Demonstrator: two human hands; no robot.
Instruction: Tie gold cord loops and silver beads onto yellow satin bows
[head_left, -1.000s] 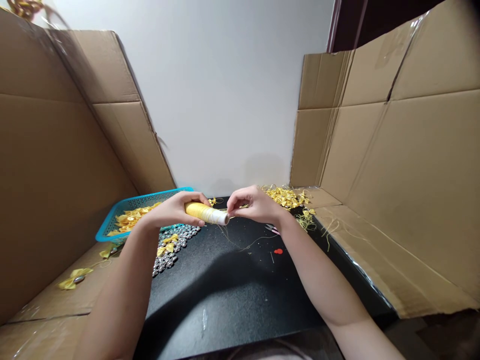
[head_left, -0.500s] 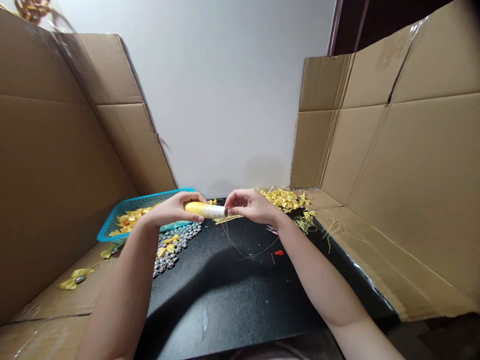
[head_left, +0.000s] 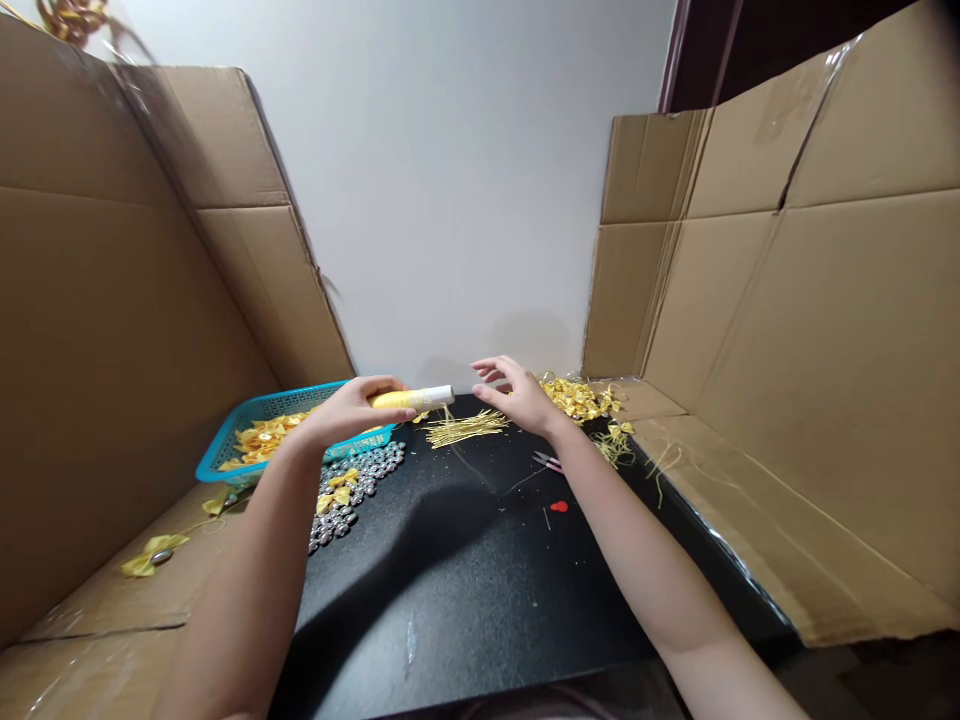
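My left hand (head_left: 360, 410) is wrapped around a spool of yellow thread (head_left: 412, 398), its white end pointing right. A thin strand hangs from the spool down to the black table. To the right of the spool, my right hand (head_left: 516, 393) is raised with fingers apart and nothing visible in it. Between and below the hands lies a bundle of cut yellow-gold strands (head_left: 466, 428). Small scissors (head_left: 549, 462) rest near my right forearm, with a red piece (head_left: 559, 507) and a needle-like sliver (head_left: 547, 518) nearby.
A blue basket (head_left: 217, 450) with yellow bows stands at the left. Silver beads (head_left: 367, 480) lie in front of it with several bows. A pile of gold bows (head_left: 581, 398) is at the back right. Cardboard walls (head_left: 825, 330) flank the black table (head_left: 450, 600).
My right hand has moved away from the spool's end and its fingers have opened. The spool has risen slightly in my left hand. The gold strands are now more visible.
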